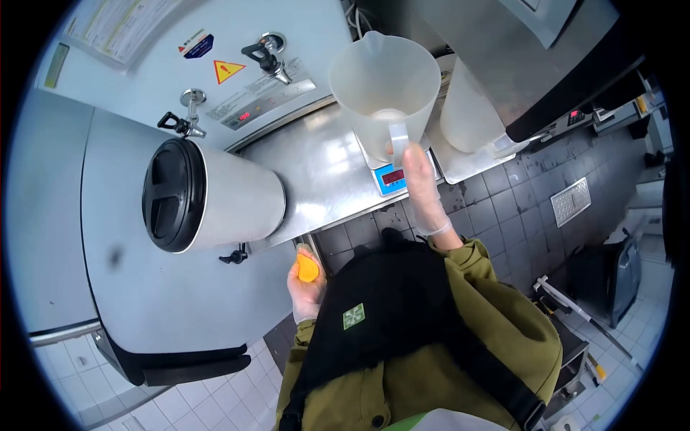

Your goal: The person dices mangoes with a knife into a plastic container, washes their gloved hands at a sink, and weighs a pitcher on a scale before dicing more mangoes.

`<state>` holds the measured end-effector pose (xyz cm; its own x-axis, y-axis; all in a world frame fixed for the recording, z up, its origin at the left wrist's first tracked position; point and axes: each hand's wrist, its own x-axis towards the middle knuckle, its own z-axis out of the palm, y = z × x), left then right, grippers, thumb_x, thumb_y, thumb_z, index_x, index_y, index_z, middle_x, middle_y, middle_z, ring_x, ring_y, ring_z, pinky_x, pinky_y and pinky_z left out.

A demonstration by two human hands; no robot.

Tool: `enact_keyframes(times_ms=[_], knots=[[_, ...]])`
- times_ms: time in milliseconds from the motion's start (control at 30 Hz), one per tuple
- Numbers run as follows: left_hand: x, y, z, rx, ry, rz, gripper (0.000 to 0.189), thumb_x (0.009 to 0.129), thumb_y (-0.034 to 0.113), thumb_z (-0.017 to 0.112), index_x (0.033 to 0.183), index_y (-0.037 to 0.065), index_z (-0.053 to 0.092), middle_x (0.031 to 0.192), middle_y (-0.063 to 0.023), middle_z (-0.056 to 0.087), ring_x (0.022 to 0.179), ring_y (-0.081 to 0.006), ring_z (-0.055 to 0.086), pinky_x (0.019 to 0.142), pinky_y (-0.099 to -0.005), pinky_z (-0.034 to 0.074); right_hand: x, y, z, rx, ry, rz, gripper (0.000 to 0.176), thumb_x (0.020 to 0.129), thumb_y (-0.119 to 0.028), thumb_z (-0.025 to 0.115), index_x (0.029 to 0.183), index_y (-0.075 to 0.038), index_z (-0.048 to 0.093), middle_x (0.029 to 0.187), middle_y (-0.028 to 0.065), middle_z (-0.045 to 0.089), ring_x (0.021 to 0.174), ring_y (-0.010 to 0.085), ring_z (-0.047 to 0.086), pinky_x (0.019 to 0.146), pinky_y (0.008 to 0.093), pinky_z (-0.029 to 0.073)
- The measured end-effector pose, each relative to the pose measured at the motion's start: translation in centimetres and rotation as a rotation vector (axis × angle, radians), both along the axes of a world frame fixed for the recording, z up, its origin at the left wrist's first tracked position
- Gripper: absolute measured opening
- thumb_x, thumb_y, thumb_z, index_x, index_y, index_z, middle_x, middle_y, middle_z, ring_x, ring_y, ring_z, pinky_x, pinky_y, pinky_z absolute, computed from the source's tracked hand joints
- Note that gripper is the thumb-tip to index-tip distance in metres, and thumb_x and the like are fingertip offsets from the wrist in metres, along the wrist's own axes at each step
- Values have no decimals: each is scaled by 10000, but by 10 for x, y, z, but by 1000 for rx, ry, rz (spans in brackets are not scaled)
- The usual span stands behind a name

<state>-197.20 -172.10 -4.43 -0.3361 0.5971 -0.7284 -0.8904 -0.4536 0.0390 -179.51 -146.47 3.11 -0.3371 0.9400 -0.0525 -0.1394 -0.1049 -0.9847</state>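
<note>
My right hand (420,179), in a clear glove, is closed round the handle of a large translucent plastic pitcher (359,97). The pitcher stands over a small digital scale (382,188) with a blue panel and a red display. Down by the counter's front edge, my left hand (306,287), also gloved, is closed on a rounded yellow-orange object (307,268) whose kind I cannot tell. To the left of the scale stands a white insulated drink dispenser (241,194) with a black lid and a tap.
A white water boiler (237,36) with two taps and a red readout rises behind the steel counter (309,158). Right of the pitcher is another translucent pitcher (463,115), beside a steel machine (474,50). Dark floor tiles (496,208) and a drain grate (571,202) lie below.
</note>
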Motion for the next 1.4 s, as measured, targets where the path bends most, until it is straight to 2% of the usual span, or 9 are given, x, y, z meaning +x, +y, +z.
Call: enact_keyframes(times_ms=[100,133,233,400,533,867,1200,1333,1400], knots=[[5,0,3,-21,13,11,324,873,137,352,1121,28,529,1055,-67,613,960,-192,592,829,-348,471,-18,3,14,7,30,-41,322,928,-377,409,895,-73,509,851,-13,455,810,83,397,747,227,324],[6,0,6,-35,16,22,320,875,140,352,1110,21,532,1047,-70,615,957,-188,596,831,-348,473,-24,2,12,85,48,-61,288,929,-351,417,849,-80,472,788,-35,389,737,69,346,681,216,309],[3,-5,3,-13,-24,48,322,869,141,357,1115,25,529,1054,-68,612,959,-185,594,826,-348,474,-30,-10,4,34,60,-72,251,928,-273,446,891,-32,504,744,3,440,709,104,389,645,254,351],[2,-13,1,-37,-11,34,320,861,139,367,1117,36,529,1057,-61,611,952,-183,595,816,-346,474,-39,-44,2,75,157,112,169,921,-184,464,864,-36,524,721,-50,411,668,21,355,569,184,332],[-2,-7,5,-82,-9,70,315,867,143,365,1112,37,532,1051,-58,614,942,-182,598,812,-343,477,-56,-52,-16,92,104,148,196,915,-179,437,838,-20,523,789,-4,517,759,70,451,708,228,394],[-12,-5,-1,-41,10,32,324,887,135,337,1129,15,515,1090,-79,600,966,-187,590,823,-350,482,-72,-80,-20,184,73,276,140,881,-116,438,867,-8,525,785,40,489,729,106,456,673,239,396],[-23,1,-6,-42,0,26,319,872,145,353,1101,21,536,1051,-73,615,945,-185,594,828,-360,480,-104,-100,-52,242,107,227,136,883,-109,466,950,7,492,825,81,487,767,166,473,705,288,407],[-23,-1,-2,-38,30,27,330,863,140,357,1116,22,532,1063,-69,614,952,-182,592,837,-359,476,-105,-91,-63,452,100,339,162,888,-144,476,888,18,467,783,107,448,722,227,450,676,343,385],[-25,-3,-4,-13,-7,52,337,860,139,359,1129,26,528,1067,-66,614,953,-184,591,843,-360,472,-94,-79,-60,428,-59,472,171,859,-158,506,903,7,488,828,139,493,760,294,482,685,363,404]])
